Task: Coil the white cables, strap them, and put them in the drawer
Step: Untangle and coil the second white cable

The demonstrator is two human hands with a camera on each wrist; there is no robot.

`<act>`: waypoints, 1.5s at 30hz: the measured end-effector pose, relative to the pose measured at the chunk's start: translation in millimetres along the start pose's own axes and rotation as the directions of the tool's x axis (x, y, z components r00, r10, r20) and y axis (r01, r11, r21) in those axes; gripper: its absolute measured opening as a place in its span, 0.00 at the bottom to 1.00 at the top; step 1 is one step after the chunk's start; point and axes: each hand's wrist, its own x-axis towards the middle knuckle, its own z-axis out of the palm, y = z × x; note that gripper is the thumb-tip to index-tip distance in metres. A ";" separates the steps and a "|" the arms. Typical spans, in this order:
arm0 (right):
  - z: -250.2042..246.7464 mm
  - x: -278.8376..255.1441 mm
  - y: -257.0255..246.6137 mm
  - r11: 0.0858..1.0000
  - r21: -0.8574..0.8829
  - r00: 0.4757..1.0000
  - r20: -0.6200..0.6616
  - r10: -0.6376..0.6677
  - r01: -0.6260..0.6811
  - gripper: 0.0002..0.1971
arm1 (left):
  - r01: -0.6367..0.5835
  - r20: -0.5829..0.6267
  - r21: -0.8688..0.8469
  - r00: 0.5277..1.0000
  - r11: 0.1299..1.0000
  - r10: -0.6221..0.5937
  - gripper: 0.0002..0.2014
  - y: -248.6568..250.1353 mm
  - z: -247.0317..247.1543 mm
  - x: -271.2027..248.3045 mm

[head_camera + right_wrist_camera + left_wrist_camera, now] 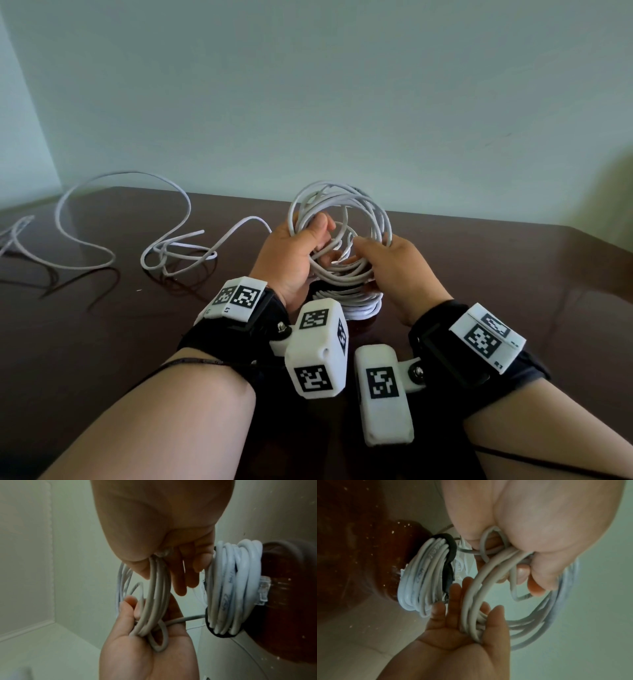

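Fingers: left hand (294, 253) curled round the near-left rim of the coil in hand (342, 233), thumb clamped over the loops; right hand (394, 270) pinches the loops at its lower right.
Head view, coil: held upright above the table (102, 342), loops loose and unevenly sized; no strap seen on it.
Head view, tail: loose cable (113, 219) trails from the coil toward 9 o'clock in slack bends across the table.
Head view, second bundle: strapped coil (356, 301) lies flat on the table directly below the hands, toward 6 o'clock of the held coil.
Left wrist view: left fingers (537, 586) curled over several strands; right palm cups the loops from 6 o'clock. Black strap (449, 561) binds the finished bundle at 9 o'clock.
Right wrist view: right thumb and fingers (180, 585) close on the loops; a clear connector (264, 592) shows on the finished bundle at 3 o'clock.
Progress, judged: one cable coiled and strapped; the second part-coiled, its tail unwound. Remaining: finish coiling, strapping, stowing both. Drawer: not in view.
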 end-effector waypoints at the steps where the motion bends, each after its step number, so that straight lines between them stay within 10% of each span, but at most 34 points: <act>1: -1.5 -0.3 -1.0 1.000 -0.017 1.000 0.003 -0.001 0.001 0.16 | -0.005 -0.003 -0.028 1.000 1.000 0.005 0.11 2.9 1.5 -1.5; 17: 2.9 -1.2 3.3 0.897 0.441 0.991 0.115 -0.069 0.011 0.22 | 0.038 0.079 -0.067 0.996 0.997 -0.033 0.08 9.2 8.3 -8.9; 24: -1.8 -3.8 -1.9 0.798 0.593 0.957 0.280 -0.081 -0.106 0.09 | 0.073 0.018 -0.132 0.997 0.988 -0.072 0.06 8.3 7.9 -4.7; 34: 2.7 2.2 -4.0 0.727 0.687 0.995 -0.078 0.067 0.005 0.12 | 0.070 0.171 -0.092 0.984 0.993 -0.053 0.15 -0.6 8.0 -0.8; 45: 22.1 -6.8 -2.8 0.920 0.391 0.996 0.073 -0.044 0.012 0.07 | -0.038 -0.252 -0.010 0.967 0.999 0.034 0.12 -0.1 9.2 6.3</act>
